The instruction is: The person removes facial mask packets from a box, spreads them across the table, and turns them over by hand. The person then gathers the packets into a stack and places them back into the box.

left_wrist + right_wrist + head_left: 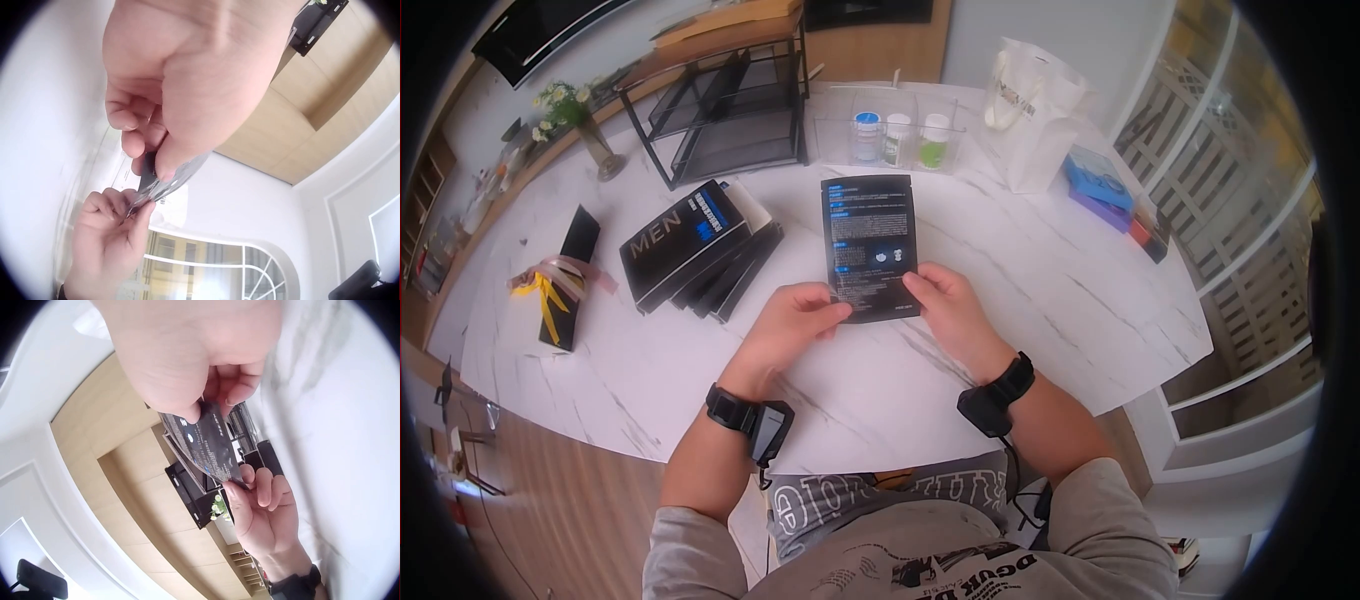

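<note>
A flat black packet (870,245) with white and blue print stands up before the person, its printed side towards the head camera. The left hand (798,318) pinches its lower left corner between thumb and curled fingers. At the lower right edge, the right hand (952,308) pinches it the same way. In the left wrist view the packet (181,177) is seen nearly edge-on and slightly bowed between the left hand (181,75) and the right hand (109,240). The right wrist view shows the print on the packet (209,447), with both thumbs on it.
Black boxes (690,240) lie stacked left of the packet; farther left is a black box with ribbons (565,285). Behind stand a mesh rack (735,115), a clear organizer with bottles (895,140) and a white bag (1035,120). Small boxes (1100,185) lie at the right.
</note>
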Motion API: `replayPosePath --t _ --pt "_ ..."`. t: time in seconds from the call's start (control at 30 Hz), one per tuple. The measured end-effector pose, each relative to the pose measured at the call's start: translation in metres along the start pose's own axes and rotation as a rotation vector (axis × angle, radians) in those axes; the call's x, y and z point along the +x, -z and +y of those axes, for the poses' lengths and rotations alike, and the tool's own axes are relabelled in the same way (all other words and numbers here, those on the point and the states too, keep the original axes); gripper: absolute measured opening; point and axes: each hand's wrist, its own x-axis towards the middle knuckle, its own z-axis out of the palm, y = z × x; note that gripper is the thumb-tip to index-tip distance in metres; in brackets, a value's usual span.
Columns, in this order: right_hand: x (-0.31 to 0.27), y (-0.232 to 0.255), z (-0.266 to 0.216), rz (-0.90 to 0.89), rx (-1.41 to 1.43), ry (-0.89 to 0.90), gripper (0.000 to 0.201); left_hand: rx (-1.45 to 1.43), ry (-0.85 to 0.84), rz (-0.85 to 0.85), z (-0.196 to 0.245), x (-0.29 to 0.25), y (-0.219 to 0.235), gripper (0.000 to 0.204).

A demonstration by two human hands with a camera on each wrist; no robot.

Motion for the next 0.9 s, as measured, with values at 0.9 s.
replayPosePath --t 0.9 --pt "0.000 -0.003 -0.003 -0.079 -0.057 0.018 0.021 -0.242 -0.135 0.015 0.002 0.000 -0.001 0.007"
